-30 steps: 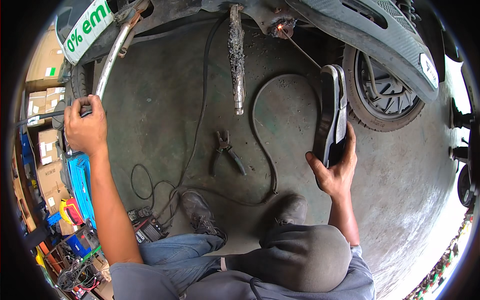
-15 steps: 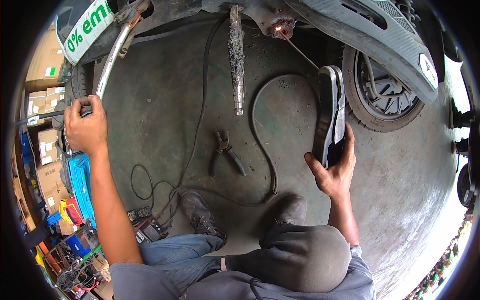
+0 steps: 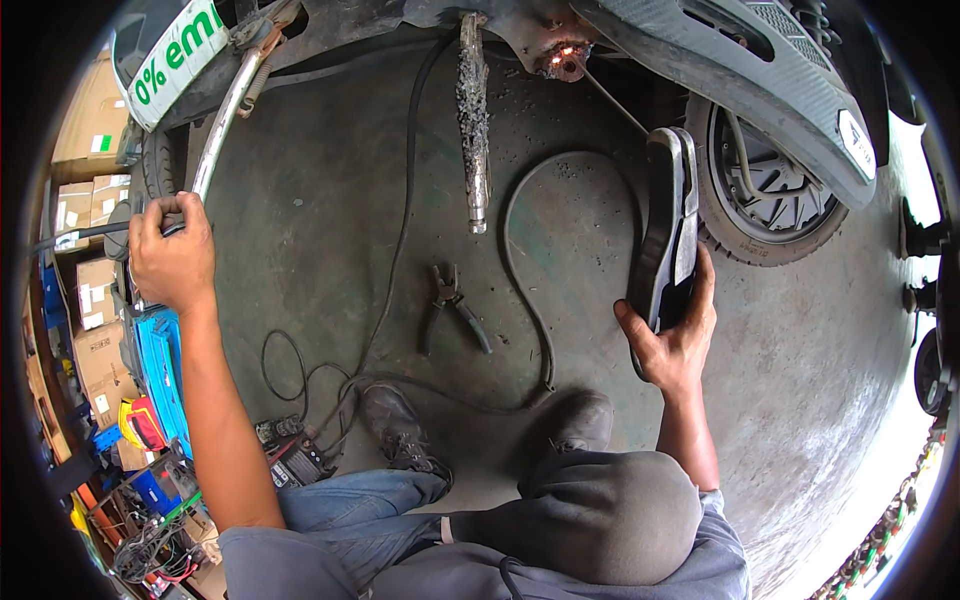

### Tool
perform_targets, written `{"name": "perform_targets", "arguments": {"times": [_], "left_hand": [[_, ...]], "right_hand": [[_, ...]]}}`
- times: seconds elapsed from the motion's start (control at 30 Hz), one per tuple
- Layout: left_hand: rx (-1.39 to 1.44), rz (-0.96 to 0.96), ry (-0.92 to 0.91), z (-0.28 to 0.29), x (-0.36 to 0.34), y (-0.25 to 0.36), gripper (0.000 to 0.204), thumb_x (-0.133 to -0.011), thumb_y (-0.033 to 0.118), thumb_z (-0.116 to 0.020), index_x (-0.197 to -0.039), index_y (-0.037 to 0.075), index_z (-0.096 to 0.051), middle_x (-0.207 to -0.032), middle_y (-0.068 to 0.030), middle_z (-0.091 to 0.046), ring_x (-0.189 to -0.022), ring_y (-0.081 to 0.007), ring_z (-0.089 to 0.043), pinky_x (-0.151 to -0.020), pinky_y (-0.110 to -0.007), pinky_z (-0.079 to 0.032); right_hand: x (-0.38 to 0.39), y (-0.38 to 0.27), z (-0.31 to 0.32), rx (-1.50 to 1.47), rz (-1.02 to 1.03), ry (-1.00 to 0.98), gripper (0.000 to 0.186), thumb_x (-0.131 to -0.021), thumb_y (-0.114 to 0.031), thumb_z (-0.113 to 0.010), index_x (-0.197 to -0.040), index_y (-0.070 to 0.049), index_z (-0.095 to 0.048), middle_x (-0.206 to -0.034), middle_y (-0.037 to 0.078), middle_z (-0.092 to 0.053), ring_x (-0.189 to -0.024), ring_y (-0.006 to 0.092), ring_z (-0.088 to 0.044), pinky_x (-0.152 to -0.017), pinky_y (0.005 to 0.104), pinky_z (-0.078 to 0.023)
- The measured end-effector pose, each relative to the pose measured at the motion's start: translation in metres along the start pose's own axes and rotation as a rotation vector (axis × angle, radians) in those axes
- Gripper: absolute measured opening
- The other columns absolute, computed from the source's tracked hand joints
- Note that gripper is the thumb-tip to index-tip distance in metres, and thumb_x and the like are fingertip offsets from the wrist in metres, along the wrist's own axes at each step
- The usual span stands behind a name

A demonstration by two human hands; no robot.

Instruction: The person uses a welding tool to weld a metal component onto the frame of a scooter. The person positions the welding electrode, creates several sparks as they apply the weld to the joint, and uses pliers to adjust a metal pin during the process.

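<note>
Two hands clamped: left hand (image 3: 172,255) on chrome bar (image 3: 222,115), right hand (image 3: 672,340) on welding shield (image 3: 668,230).

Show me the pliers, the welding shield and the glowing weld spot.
pliers (image 3: 452,303): head view, on the pivot.
welding shield (image 3: 668,225): head view, on its dark edge.
glowing weld spot (image 3: 566,52): head view, on the orange glow.

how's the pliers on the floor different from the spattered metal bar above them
The pliers are small and dark, with two handles spread apart; the spattered metal bar is one long, pale, crusted piece. The pliers lie loose and slanted; the bar runs straight down from the vehicle's underside. Neither hand touches either.
</note>
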State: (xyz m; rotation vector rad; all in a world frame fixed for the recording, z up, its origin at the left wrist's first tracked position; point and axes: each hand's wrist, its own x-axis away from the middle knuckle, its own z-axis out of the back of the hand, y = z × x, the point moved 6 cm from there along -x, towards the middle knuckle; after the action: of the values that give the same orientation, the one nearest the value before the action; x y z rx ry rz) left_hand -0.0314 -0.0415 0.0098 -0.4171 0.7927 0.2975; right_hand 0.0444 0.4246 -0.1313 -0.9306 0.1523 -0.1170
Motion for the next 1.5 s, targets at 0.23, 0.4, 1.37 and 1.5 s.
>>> {"name": "perform_targets", "arguments": {"times": [0.23, 0.4, 1.37, 1.5], "left_hand": [[-0.001, -0.012, 0.01, 0.0, 0.0, 0.001, 0.018, -0.076, 0.037, -0.066, -0.072, 0.019, -0.067, -0.075, 0.0006, -0.06, -0.07, -0.0282, -0.062, -0.057, -0.042, -0.046], [-0.014, 0.002, -0.003, 0.001, 0.0, 0.0, 0.018, -0.076, 0.036, -0.066, -0.072, 0.019, -0.067, -0.076, 0.0008, -0.06, -0.07, -0.0278, -0.062, -0.057, -0.042, -0.045], [0.004, -0.012, 0.01, 0.0, 0.001, 0.002, 0.018, -0.076, 0.037, -0.066, -0.071, 0.019, -0.067, -0.075, 0.0008, -0.06, -0.068, -0.0277, -0.061, -0.056, -0.042, -0.045], [0.008, -0.024, 0.014, 0.002, 0.0, 0.001, 0.018, -0.077, 0.036, -0.066, -0.071, 0.019, -0.067, -0.075, 0.0012, -0.06, -0.067, -0.027, -0.061, -0.056, -0.042, -0.045]], "right_hand": [[0.0, 0.002, -0.002, -0.009, 0.002, 0.002, 0.089, -0.061, -0.021, -0.078, -0.136, -0.001, -0.034, -0.103, 0.022, -0.062, -0.092, 0.0343, -0.064, -0.082, 0.0406, -0.05], [0.002, 0.001, -0.004, 0.021, 0.021, 0.031, 0.09, -0.061, -0.021, -0.078, -0.137, -0.001, -0.034, -0.105, 0.023, -0.061, -0.093, 0.0349, -0.064, -0.083, 0.0406, -0.049], [0.023, 0.003, -0.016, 0.216, 0.198, 0.111, 0.094, -0.061, -0.022, -0.081, -0.139, 0.003, -0.033, -0.121, 0.023, -0.055, -0.097, 0.0327, -0.064, -0.079, 0.0366, -0.053], [0.006, 0.003, -0.009, 0.265, 0.088, 0.143, 0.091, -0.062, -0.022, -0.079, -0.137, 0.003, -0.034, -0.117, 0.023, -0.056, -0.096, 0.0365, -0.062, -0.081, 0.0404, -0.052]]}}
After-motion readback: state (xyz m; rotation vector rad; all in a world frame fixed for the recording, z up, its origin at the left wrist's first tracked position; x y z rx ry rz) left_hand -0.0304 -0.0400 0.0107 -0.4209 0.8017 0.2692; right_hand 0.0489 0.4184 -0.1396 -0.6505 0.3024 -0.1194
